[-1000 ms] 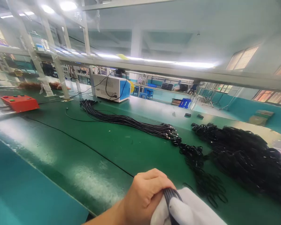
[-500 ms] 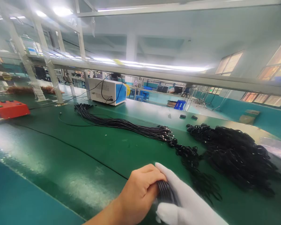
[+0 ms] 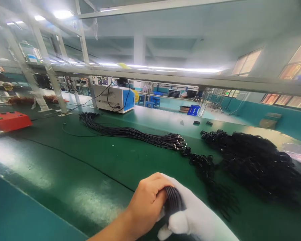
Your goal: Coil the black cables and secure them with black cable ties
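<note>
My bare left hand and my white-gloved right hand meet low in the head view. Between them is a coiled black cable, its several turns lying side by side. The left fingers are wrapped over the coil's near-left side. On its right side the gloved fingers lie behind it, with the thumb across the front. A single cable strand runs from my left hand up and left over the green table. The lower end of the coil is hidden by the glove.
A long bundle of black cables with metal ends lies across the table. To the right is a big heap of coiled black cables. A white-and-blue machine box stands at the back, a red control box at the left.
Both hands have shifted slightly left with the coil. The gloved thumb and fingers have moved further round it, and more of its turns show between the hands.
</note>
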Tool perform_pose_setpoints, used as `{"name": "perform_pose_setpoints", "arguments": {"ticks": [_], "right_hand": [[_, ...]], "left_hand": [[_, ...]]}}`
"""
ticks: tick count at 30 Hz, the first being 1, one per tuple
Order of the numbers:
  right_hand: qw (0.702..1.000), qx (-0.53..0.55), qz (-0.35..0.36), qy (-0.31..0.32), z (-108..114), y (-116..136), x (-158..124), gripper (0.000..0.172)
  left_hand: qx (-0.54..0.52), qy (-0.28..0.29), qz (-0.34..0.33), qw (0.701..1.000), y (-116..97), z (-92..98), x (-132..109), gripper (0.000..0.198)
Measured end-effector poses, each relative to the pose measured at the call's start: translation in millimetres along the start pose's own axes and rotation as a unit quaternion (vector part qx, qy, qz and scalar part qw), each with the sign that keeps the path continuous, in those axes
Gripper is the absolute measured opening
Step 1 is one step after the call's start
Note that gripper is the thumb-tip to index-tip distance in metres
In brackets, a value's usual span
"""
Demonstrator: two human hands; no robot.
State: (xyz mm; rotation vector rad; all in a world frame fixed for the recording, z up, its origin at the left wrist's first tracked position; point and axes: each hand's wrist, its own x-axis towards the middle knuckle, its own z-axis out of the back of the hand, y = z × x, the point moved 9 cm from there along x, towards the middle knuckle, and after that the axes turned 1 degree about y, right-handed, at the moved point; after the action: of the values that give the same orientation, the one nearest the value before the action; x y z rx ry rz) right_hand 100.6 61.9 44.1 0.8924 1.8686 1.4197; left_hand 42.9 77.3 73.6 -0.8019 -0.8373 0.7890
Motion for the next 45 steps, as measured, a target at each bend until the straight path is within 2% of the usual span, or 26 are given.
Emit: {"name": "perform_pose_setpoints", "arguments": {"ticks": [4, 9, 12, 17, 21, 25, 29, 34, 37, 39, 42, 45], "right_hand": [[0.998, 0.058, -0.006, 0.023, 4.5, -17.7, 1.6, 0.051], [0.988, 0.15, 0.005, 0.045, 10.6, -30.0, 3.9, 0.036], [0.986, 0.165, -0.013, 0.033, 15.4, -37.2, 6.1, 0.037], [0.986, 0.167, -0.017, 0.013, 21.3, -43.3, 8.5, 0.04], [0.985, 0.171, -0.01, 0.004, 24.6, -46.2, 8.7, 0.035], [0.982, 0.187, -0.005, 0.013, 22.5, -47.1, 9.9, 0.033], [0.98, 0.198, 0.008, 0.026, 16.4, -44.5, 10.8, 0.028], [0.989, 0.149, -0.005, 0.023, 17.1, -48.7, 11.7, 0.032], [0.993, 0.118, -0.011, 0.022, 21.0, -52.7, 12.5, 0.031], [0.993, 0.116, -0.016, 0.011, 24.8, -55.0, 12.2, 0.027], [0.989, 0.148, -0.017, 0.007, 25.4, -56.1, 11.1, 0.026], [0.984, 0.174, -0.019, 0.02, 18.6, -57.9, 11.8, 0.029]], "left_hand": [[0.025, 0.008, 0.027, 0.999, 5.7, -1.7, 2.6, 0.032], [0.036, 0.003, 0.126, 0.991, 24.3, 3.7, 5.3, 0.021], [0.062, 0.011, 0.141, 0.988, 30.6, 1.6, 9.7, 0.01], [0.085, 0.006, 0.157, 0.984, 38.7, -1.6, 16.6, 0.01], [0.095, 0.01, 0.145, 0.985, 39.7, -2.2, 20.1, 0.01], [0.056, 0.018, 0.183, 0.981, 47.1, -3.4, 17.4, 0.007], [0.016, 0.008, 0.217, 0.976, 56.1, -7.0, 12.0, 0.018], [-0.028, -0.011, 0.252, 0.967, 72.1, -15.5, 7.4, 0.007], [0.001, -0.02, 0.236, 0.972, 70.6, -13.3, 9.3, 0.006], [0.037, 0.0, 0.207, 0.978, 64.2, -12.0, 11.7, 0.003], [0.083, 0.045, 0.164, 0.982, 54.9, -12.4, 13.2, 0.009], [0.136, 0.042, 0.141, 0.98, 51.1, -9.1, 13.1, 0.012]]}}
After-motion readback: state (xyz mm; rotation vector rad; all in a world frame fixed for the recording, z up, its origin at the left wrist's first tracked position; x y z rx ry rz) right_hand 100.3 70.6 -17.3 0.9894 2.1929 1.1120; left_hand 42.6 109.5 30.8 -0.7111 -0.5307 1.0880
